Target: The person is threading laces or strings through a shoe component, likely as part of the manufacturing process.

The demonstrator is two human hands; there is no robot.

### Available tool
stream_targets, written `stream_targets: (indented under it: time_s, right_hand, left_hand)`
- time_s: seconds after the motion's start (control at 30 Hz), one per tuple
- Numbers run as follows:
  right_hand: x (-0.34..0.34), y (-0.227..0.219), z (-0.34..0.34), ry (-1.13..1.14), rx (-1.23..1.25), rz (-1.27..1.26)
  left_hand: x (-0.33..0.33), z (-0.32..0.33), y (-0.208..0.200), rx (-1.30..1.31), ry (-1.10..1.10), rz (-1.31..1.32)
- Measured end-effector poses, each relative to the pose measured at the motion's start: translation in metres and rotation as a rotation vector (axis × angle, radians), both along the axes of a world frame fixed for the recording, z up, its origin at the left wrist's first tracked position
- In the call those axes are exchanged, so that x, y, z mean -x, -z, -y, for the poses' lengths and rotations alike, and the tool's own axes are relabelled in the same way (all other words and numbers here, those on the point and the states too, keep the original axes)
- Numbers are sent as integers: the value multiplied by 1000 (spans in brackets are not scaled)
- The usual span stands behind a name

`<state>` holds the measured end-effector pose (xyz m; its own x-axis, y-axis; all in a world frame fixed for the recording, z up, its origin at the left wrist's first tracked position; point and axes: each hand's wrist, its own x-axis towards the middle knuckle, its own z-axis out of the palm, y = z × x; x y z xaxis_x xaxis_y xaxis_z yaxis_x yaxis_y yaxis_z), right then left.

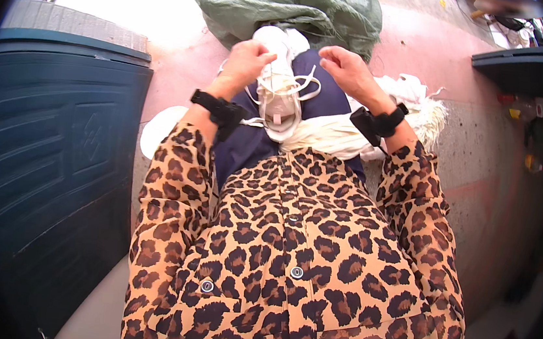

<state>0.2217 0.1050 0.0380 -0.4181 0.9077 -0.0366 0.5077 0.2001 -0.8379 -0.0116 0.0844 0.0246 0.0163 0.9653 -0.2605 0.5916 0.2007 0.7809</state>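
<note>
A white shoe [279, 108] rests on my lap over dark blue trousers [331, 93], with cream laces [306, 89] lying loose in loops across its top. My left hand [246, 62] is beside the shoe's upper left side, fingers curled in a pinch. Whatever its fingertips hold is too small to make out. To the right, apart from the shoe, my right hand [347, 72] is raised with thumb and forefinger drawn together; anything between them cannot be made out. A bundle of long cream laces or cords [327, 132] lies across my right thigh, its frayed ends [432, 119] hanging off at the right.
A green woven sack [287, 4] lies beyond my knees. At the left stands a dark blue moulded panel [59, 129], and a dark ledge [517, 59] juts in at the right. A white rounded object [159, 131] is beside my left thigh. Pinkish, worn floor [427, 47] surrounds these.
</note>
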Motion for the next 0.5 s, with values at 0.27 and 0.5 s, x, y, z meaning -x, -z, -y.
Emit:
stream_targets:
  time_s: [0.27,0.5]
  right_hand:
    - [-48,1,70,-262,-59,64]
    - [-23,17,70,-593,-393,468]
  left_hand:
    - [163,151,33,-162,-247,-1092]
    - [208,260,41,379,-682,-643]
